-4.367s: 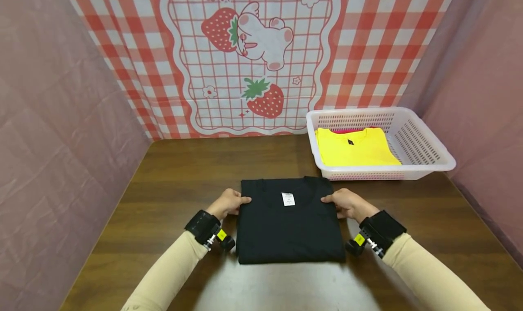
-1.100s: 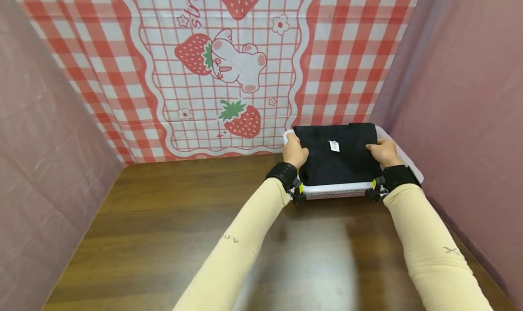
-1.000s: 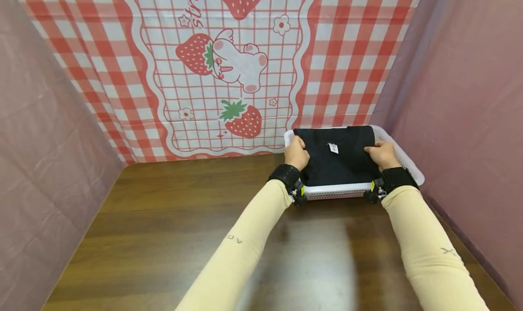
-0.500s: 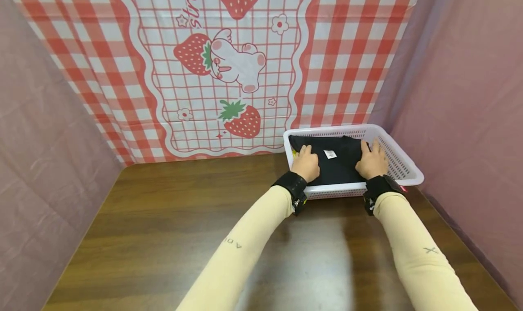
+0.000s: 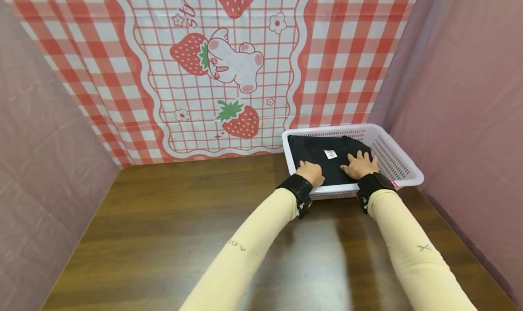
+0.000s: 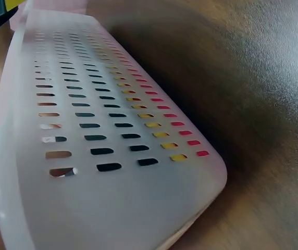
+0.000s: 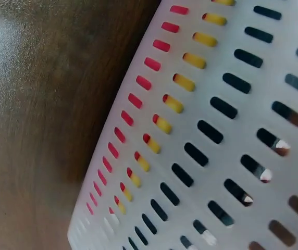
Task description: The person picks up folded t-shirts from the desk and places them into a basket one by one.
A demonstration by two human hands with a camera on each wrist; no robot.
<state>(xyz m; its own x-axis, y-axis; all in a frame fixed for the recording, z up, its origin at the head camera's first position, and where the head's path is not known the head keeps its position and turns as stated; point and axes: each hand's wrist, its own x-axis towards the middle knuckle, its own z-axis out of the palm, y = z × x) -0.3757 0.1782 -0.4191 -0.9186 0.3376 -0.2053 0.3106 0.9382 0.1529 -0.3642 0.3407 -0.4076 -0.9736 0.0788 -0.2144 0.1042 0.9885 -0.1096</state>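
A folded black T-shirt (image 5: 323, 144) with a white neck label (image 5: 330, 154) lies inside the white plastic basket (image 5: 398, 152) at the back right. My left hand (image 5: 311, 172) rests on its front left part, just inside the front rim; its fingertips are partly hidden. On the right side of the shirt my right hand (image 5: 360, 165) lies with its fingers spread. Through the slots of the basket wall, both wrist views show black cloth (image 6: 109, 167) above yellow cloth (image 7: 194, 60) and pinkish-red cloth (image 7: 151, 64). Neither wrist view shows fingers clearly.
The basket stands on a brown wooden table (image 5: 163, 220), near the red checked strawberry curtain (image 5: 343, 66) behind it. Pink cloth walls (image 5: 457, 120) close off both sides. Inside the basket, bare floor shows to the right of the shirt.
The black T-shirt went from the table into the basket, over the yellow one. My hands let go of its sides, then slid toward its front and slightly inward over the cloth.
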